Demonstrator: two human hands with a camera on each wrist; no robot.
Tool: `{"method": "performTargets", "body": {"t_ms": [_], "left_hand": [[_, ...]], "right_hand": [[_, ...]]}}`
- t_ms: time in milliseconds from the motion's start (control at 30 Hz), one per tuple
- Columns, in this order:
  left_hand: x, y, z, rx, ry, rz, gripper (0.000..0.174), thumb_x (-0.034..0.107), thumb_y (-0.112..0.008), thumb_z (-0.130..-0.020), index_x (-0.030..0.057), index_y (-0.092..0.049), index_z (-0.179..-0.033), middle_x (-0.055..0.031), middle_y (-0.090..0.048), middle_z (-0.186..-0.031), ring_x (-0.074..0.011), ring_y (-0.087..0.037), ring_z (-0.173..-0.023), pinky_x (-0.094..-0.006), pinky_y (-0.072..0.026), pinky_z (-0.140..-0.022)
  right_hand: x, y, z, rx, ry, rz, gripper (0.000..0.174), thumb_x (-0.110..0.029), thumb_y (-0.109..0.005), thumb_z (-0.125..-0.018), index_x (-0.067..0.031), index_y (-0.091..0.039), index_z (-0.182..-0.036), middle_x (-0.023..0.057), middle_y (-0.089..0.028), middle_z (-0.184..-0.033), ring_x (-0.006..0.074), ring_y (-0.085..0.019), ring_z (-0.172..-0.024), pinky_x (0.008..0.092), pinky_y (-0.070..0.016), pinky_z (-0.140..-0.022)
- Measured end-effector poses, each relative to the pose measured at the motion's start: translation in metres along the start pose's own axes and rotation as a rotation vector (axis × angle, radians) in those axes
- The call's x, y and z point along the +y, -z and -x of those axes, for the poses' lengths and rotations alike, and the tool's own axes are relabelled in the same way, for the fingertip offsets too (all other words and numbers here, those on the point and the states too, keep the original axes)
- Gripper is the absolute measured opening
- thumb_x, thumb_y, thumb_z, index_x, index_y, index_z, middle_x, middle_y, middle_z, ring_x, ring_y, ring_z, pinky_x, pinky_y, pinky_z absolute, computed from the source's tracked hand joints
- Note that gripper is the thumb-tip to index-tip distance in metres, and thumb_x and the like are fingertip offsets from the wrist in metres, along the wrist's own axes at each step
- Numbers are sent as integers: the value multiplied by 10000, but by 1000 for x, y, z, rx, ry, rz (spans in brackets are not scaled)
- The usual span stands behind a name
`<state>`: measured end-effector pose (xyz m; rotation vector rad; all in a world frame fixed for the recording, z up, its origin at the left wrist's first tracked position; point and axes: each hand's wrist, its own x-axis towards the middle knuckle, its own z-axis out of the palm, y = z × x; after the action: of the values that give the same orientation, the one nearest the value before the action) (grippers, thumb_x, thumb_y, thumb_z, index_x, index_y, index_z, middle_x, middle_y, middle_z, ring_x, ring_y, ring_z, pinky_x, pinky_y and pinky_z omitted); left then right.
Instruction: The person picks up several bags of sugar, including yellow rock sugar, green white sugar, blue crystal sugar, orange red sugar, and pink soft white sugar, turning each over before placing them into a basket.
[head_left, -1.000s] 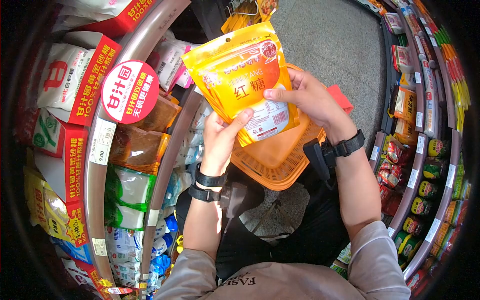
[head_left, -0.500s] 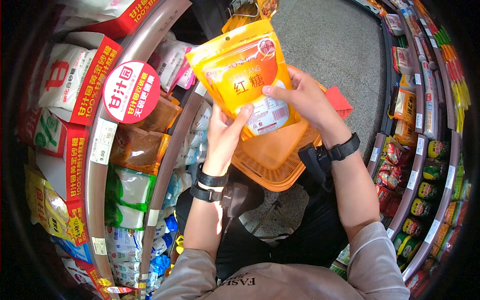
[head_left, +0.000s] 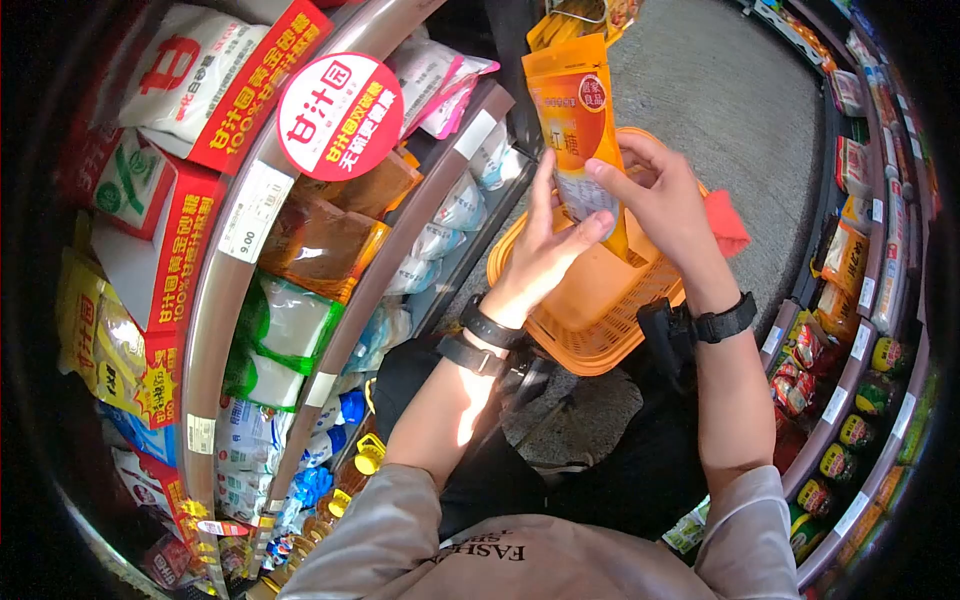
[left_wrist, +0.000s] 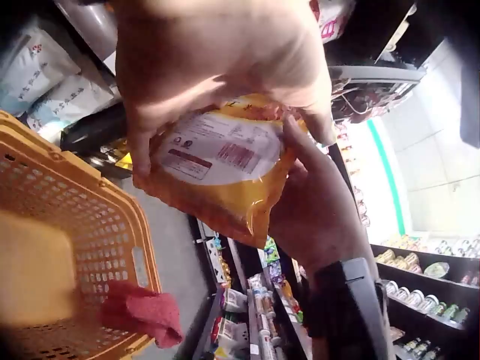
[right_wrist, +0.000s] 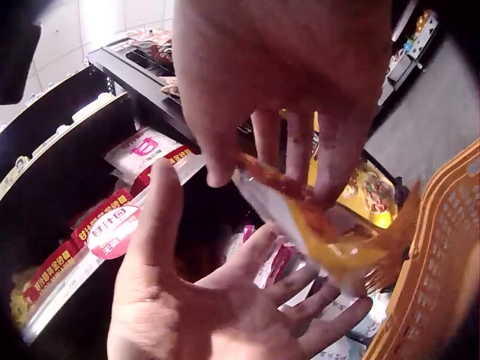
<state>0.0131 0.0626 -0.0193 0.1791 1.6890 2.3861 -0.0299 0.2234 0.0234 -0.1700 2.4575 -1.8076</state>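
An orange-yellow pouch of brown sugar (head_left: 575,110) is held up above the basket, turned so its face shows narrow in the head view. My right hand (head_left: 665,200) grips its right side, thumb on the printed front and fingers behind. Close against its lower left side is my left hand (head_left: 550,245), thumb and fingers apart. In the right wrist view the left hand (right_wrist: 217,307) has its palm up and fingers spread beneath the pouch (right_wrist: 300,217). The left wrist view shows the pouch's white label (left_wrist: 225,150) below that hand.
An orange plastic basket (head_left: 590,345) with a red cloth (head_left: 725,222) at its rim stands below the hands. Shelves on the left hold bagged sugar (head_left: 200,65) and brown packets (head_left: 325,245). More stocked shelves (head_left: 860,300) line the right side, across a grey floor (head_left: 690,80).
The pouch has turned from facing me to nearly edge-on, and both hands have moved right in the head view. The left thumb and fingers have loosened from the pouch. The head view has shifted too.
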Motion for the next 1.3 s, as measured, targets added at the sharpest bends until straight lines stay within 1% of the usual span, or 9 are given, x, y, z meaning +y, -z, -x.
{"method": "performTargets", "body": {"t_ms": [67,167,333,433,700,900,933,1033,1300], "left_hand": [[-1,5,0,-4,-11,-16,991,298,-722,-871,67,-16,-1528,-181,-277,-1470,-280,-300,-1379,-404,-295,-1119],[1,6,-5,-30,-131,76,894,258,-711,-878,64,-108,-1510,-137,-356,-1435,-242,-379,-1332,-385,-355,-1076],[10,10,4,-22,156,357,632,162,-676,-883,58,-348,-1412,-77,-523,-1299,-184,-523,-1199,-348,-435,-1000],[20,8,8,-49,245,409,543,143,-656,-889,54,-421,-1369,-77,-563,-1261,-183,-572,-1143,-337,-470,-963],[22,15,8,-2,303,482,453,172,-668,-875,44,-526,-1286,-93,-633,-1188,-214,-647,-1011,-351,-523,-872],[38,11,12,152,-375,-1027,399,193,-695,-851,20,-589,-1195,-161,-657,-1088,-330,-645,-971,-395,-508,-832],[36,15,14,90,-256,-1003,409,224,-702,-836,16,-594,-1171,-199,-629,-1078,-387,-623,-956,-422,-504,-811],[44,20,23,58,-167,-1163,435,243,-703,-836,23,-579,-1191,-202,-602,-1134,-391,-619,-955,-445,-505,-806],[72,37,53,107,-233,-1409,471,168,-652,-840,63,-538,-1285,-139,-569,-1104,-335,-593,-1008,-435,-504,-845]], "right_hand": [[-5,-2,1,-61,13,-64,399,-235,-734,-854,-3,-648,-1167,64,-685,-976,111,-638,-821,250,-502,-746],[-9,-3,3,-172,34,-253,363,-228,-715,-873,-18,-658,-1164,42,-680,-947,102,-620,-854,259,-487,-795],[0,3,-1,-266,57,-141,359,-208,-720,-866,-24,-642,-1165,59,-664,-1022,132,-596,-974,291,-458,-900],[9,4,-2,-80,99,100,503,-221,-743,-845,-37,-549,-1271,96,-621,-1156,175,-574,-1061,322,-444,-943],[-3,3,2,-182,-153,-229,816,-269,-763,-828,-67,-286,-1459,143,-576,-1238,226,-547,-1158,365,-437,-974],[4,7,2,-209,-160,-168,750,-155,-710,-873,-90,-256,-1467,147,-506,-1366,243,-493,-1249,393,-402,-1050],[8,7,1,-227,-133,-199,743,-143,-707,-875,-86,-256,-1463,136,-504,-1370,238,-493,-1250,391,-403,-1050],[12,3,-2,-291,-87,-238,698,-93,-691,-879,-88,-278,-1441,90,-497,-1379,216,-499,-1248,366,-424,-1029],[19,-41,6,-342,-306,-495,718,-66,-710,-856,-105,-274,-1426,54,-536,-1294,155,-548,-1155,327,-515,-899]]}}
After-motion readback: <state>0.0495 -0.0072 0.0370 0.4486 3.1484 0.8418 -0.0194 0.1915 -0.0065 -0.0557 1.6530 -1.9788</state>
